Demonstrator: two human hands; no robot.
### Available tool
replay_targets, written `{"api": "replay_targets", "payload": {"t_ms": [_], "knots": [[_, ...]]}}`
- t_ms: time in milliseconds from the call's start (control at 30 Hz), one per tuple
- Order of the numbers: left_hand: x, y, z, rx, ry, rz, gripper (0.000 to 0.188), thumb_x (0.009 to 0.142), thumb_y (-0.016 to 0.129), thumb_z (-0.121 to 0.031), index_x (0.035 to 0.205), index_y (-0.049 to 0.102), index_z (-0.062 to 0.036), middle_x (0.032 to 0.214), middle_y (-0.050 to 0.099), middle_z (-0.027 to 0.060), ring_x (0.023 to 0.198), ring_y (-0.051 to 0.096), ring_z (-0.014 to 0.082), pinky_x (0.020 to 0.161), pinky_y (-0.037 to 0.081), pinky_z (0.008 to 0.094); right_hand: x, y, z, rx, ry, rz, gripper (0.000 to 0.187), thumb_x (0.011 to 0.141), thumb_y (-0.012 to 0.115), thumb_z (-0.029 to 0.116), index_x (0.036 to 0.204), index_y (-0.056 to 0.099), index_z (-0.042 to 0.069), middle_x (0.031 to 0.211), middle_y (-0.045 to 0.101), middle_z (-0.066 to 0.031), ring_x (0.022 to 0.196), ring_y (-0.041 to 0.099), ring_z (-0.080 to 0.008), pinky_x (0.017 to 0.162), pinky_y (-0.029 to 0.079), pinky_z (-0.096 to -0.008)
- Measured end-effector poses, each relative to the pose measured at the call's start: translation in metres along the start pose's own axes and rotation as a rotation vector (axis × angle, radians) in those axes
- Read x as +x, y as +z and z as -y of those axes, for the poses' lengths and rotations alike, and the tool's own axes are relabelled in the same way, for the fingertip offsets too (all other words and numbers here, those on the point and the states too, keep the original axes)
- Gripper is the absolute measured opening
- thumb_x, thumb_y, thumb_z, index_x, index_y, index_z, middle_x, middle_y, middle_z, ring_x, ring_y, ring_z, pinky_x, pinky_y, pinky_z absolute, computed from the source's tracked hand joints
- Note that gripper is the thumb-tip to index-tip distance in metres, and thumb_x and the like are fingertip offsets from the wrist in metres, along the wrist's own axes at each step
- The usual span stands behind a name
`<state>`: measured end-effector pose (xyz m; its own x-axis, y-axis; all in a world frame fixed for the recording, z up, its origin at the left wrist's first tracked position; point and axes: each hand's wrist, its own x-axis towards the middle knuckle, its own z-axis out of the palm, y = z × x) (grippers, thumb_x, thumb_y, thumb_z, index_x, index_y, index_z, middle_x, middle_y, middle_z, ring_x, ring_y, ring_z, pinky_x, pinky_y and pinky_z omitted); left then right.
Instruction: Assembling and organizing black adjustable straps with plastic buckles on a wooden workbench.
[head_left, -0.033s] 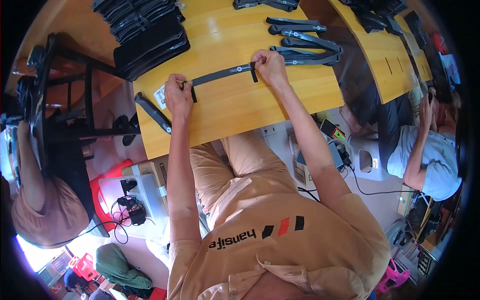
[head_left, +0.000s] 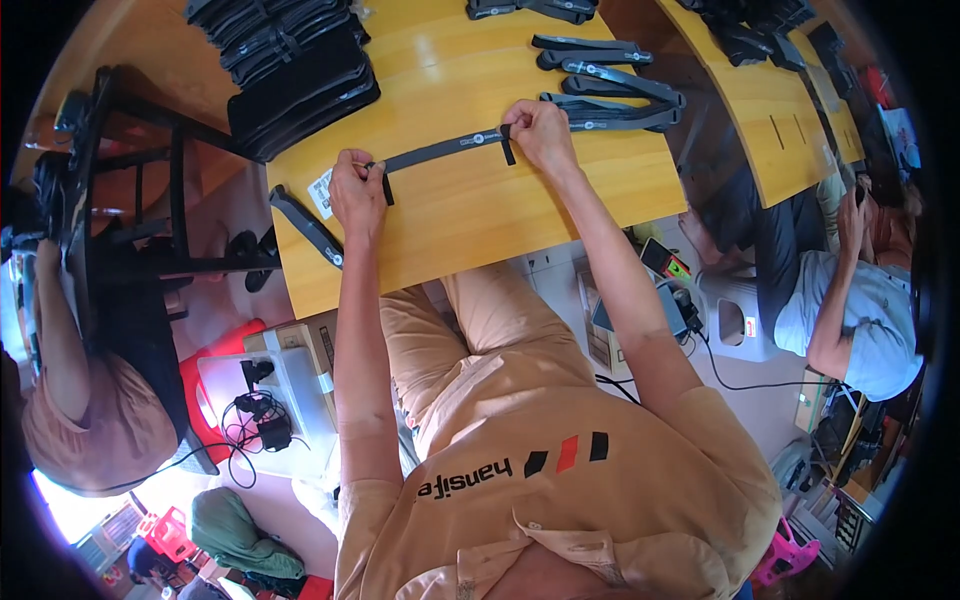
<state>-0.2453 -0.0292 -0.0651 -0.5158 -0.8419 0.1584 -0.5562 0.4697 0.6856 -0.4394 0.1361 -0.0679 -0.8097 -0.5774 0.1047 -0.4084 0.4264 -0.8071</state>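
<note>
A dark grey strap (head_left: 435, 153) with white print stretches nearly straight between my two hands, over the wooden table (head_left: 450, 230). My left hand (head_left: 358, 192) pinches its left end, and my right hand (head_left: 541, 135) pinches the right end. A short black piece hangs down beside the fingers at each end. Partly behind my left hand lies a white label (head_left: 321, 194) with printing. Another grey strap (head_left: 305, 228), folded, rests at the table's left edge. Just past my right hand several folded grey straps (head_left: 620, 98) lie in loops.
Piles of black fabric pieces (head_left: 300, 100) stand at the far left of the table. More bundled straps (head_left: 530, 10) are at its far edge. A black metal frame (head_left: 180, 190) stands left. People sit on both sides; a clear bin (head_left: 300, 400) and cables are on the left.
</note>
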Motion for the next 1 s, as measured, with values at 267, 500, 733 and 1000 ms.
{"api": "replay_targets", "payload": {"t_ms": [267,500,733,1000], "knots": [[-0.005,-0.002,-0.010,-0.015,-0.072,0.018,0.010,0.075,0.065,-0.010,0.080,0.059,-0.0029,0.075,0.061,0.0126,0.069,0.059,0.0295,0.063,0.045,0.0397,-0.005,-0.001,0.002,-0.022,-0.064,-0.005,0.009,0.070,0.060,-0.001,0.076,0.065,0.001,0.069,0.063,-0.0136,0.067,0.062,-0.0269,0.065,0.049,-0.0346],[-0.015,-0.016,-0.022,0.169,0.151,-0.096,0.013,0.081,0.058,-0.011,0.087,0.061,0.0004,0.086,0.061,0.0185,0.078,0.058,0.0373,0.068,0.046,0.0426,-0.023,-0.020,0.008,-0.122,-0.260,-0.124,0.018,0.073,0.053,-0.006,0.086,0.064,0.000,0.083,0.062,-0.0153,0.071,0.061,-0.0281,0.066,0.048,-0.0353],[-0.042,0.003,-0.028,0.461,0.474,0.088,0.055,0.087,0.052,-0.038,0.130,0.044,-0.0040,0.136,0.038,0.0197,0.127,0.035,0.0335,0.103,0.027,0.0489,-0.063,0.016,0.030,-0.291,-0.577,0.030,0.042,0.078,0.055,0.006,0.119,0.050,-0.003,0.126,0.047,-0.0189,0.118,0.044,-0.0322,0.100,0.034,-0.0412],[-0.051,0.008,-0.009,0.498,0.397,0.242,0.070,0.088,0.043,-0.051,0.140,0.028,-0.0064,0.147,0.021,0.0151,0.136,0.019,0.0311,0.106,0.015,0.0543,-0.075,0.027,0.021,-0.516,-0.490,0.112,0.054,0.086,0.051,0.025,0.133,0.037,0.001,0.143,0.029,-0.0165,0.132,0.027,-0.0283,0.108,0.020,-0.0434]]}}
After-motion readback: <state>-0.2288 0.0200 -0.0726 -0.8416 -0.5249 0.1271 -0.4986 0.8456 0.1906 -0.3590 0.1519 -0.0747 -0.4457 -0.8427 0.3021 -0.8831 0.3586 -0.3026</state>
